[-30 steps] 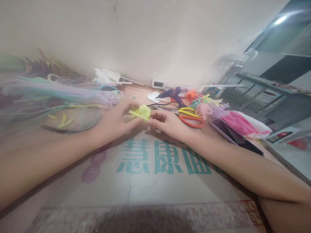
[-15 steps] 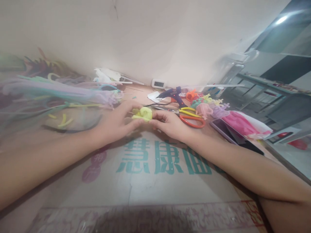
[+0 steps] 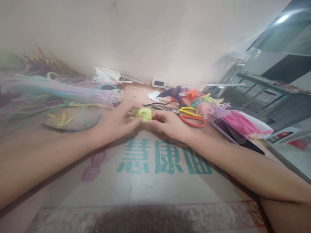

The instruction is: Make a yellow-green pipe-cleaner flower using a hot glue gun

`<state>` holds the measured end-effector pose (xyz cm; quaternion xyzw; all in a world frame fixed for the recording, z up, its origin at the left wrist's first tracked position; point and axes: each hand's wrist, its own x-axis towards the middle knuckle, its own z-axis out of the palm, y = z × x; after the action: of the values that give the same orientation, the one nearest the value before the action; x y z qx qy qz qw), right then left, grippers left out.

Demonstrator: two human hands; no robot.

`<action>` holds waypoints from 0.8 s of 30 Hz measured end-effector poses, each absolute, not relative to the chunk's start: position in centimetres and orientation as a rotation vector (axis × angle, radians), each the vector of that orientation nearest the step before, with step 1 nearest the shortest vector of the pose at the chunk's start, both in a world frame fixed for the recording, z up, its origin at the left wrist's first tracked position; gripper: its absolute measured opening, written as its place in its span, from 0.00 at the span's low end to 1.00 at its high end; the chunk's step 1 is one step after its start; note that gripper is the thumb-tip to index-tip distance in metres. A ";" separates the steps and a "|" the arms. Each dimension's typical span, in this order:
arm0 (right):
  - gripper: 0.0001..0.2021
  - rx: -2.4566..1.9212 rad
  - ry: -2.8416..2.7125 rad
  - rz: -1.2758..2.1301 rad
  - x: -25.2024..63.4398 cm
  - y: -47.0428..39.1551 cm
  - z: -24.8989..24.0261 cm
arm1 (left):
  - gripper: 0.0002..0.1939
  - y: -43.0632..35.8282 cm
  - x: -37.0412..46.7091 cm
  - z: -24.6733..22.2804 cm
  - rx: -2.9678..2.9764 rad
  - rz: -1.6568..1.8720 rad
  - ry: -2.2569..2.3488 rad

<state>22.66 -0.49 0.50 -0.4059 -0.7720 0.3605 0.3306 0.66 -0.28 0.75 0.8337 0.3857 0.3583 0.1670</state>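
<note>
Between my two hands is a small pale-yellow bundle [image 3: 145,115] of coiled, fuzzy pipe cleaner. My left hand [image 3: 119,120] pinches its left side between thumb and fingers. On the other side, the thumb and curled fingers of my right hand [image 3: 170,124] grip its right edge. Just behind the right hand lie scissors [image 3: 191,116] with one yellow and one orange handle. A purple glue gun [image 3: 176,95] rests beyond them. The fingertips partly cover the bundle.
Bunches of pastel pipe cleaners [image 3: 73,92] lie at the left, with short yellow pieces [image 3: 65,120] nearer. A small white digital display [image 3: 159,83] stands by the wall. At the right are several colourful fuzzy shapes [image 3: 205,110], a phone [image 3: 235,136] and a pink-and-white bag [image 3: 247,124].
The yellow bundle has turned slightly between my fingers, so its looped strands show more toward me. Both hands stay in nearly the same place.
</note>
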 end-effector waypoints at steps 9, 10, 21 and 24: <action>0.12 -1.027 -1.951 1.059 22.6 -0.5 0.5 | 0.17 -0.2 0.5 0.5 2.390 1.005 1.077; 0.12 -1.019 -1.952 1.062 22.6 -0.5 0.6 | 0.17 -0.2 0.5 0.5 2.398 1.005 1.068; 0.10 -1.042 -1.965 0.996 22.7 -0.5 0.6 | 0.18 0.0 0.6 0.2 2.393 0.972 0.996; 0.09 -1.052 -1.967 0.992 22.6 -0.6 0.7 | 0.17 0.0 0.6 0.2 2.379 0.978 0.984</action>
<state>22.63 -0.60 0.75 -0.4047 -0.7569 0.3816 0.3431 0.58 0.00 0.18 0.8476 0.3508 0.3485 0.1926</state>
